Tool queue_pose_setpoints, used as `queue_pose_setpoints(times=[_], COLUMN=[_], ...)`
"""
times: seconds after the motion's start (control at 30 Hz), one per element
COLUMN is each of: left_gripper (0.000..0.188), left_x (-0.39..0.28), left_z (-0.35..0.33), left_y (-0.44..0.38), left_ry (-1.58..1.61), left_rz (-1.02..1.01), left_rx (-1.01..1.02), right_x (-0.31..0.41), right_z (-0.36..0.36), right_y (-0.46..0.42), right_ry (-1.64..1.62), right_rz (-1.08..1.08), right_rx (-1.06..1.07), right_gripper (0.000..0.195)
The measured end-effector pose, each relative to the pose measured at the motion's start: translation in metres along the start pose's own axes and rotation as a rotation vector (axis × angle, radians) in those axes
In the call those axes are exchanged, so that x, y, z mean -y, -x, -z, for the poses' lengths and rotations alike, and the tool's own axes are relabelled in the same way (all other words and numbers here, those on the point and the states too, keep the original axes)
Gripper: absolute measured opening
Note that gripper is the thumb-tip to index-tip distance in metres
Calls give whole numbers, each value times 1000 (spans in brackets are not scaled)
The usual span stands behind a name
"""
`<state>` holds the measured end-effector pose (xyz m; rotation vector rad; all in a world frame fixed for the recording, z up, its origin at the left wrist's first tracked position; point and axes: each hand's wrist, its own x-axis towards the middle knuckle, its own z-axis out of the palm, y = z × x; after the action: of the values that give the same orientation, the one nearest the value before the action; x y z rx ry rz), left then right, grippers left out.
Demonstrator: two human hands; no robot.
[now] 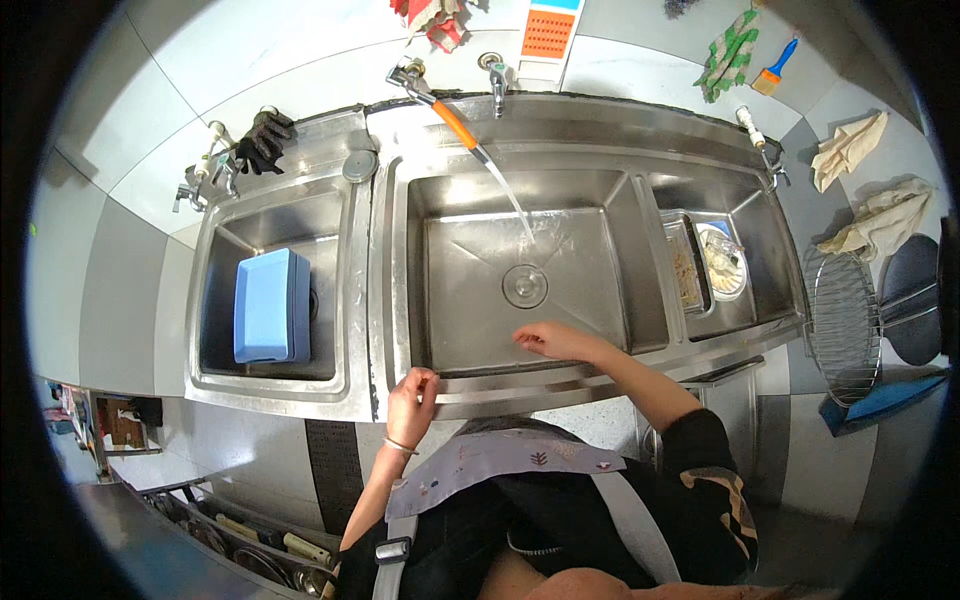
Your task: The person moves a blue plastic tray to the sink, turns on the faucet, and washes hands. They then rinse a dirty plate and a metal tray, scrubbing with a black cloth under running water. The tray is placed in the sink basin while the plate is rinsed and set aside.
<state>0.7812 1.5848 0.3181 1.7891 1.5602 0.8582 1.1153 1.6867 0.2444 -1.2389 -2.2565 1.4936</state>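
Note:
My left hand (412, 405) is at the front rim of the steel sink (465, 405), fingers curled and nothing visible in them. My right hand (559, 340) hovers over the near part of the middle basin (472, 322), its fingers loosely bent together and seemingly holding nothing. From the tap's orange spout (454, 126) a stream of water (514, 199) runs into this basin and splashes behind the round drain (525, 286). Light-blue rectangular plastic containers (264, 306), stacked together, stand in the left basin (322, 262).
The right basin (765, 292) holds a rectangular tray with food scraps (684, 262) and a white dish with pale scraps (724, 266). Dark gloves (264, 141) hang at the left taps. Cloths (847, 150), a brush (776, 69) and a wire rack (844, 326) hang on the wall.

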Motion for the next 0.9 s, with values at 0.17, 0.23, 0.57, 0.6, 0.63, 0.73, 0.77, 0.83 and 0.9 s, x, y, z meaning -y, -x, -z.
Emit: queue_pose_setpoints(times=[0.17,0.23,0.57,0.6,0.63,0.73,0.77,0.83,0.9], left_gripper=[9,10,27,27,26,23,22,26,39], left_x=[32,35,22,14,8,-13,-24,-17,7], left_z=[-23,-29,-27,-28,-28,-35,-38,-61,-96], left_y=[-14,-12,-16,-22,-24,-45,-59,-91,-128], left_ry=[16,94,36,83,127,68,55,15,-142], left_rz=[-100,-65,148,189,241,138,113,54,45], left_rx=[-56,-73,-30,-10,-10,23,81,271,505], right_x=[-38,-59,-92,-100,-104,-88,-101,-109,-77], right_z=[1,-8,-101,-114,-113,-42,-13,38,84], right_y=[-74,-113,-221,-200,-166,-75,-48,4,38], right_ry=[474,538,631,684,717,768,686,582,532], right_rz=[-121,-105,199,219,327,97,101,8,-155], right_rx=[236,120,-199,53,118,389,277,145,110], right_gripper=[33,35,49,47,46,38,36,34,34])
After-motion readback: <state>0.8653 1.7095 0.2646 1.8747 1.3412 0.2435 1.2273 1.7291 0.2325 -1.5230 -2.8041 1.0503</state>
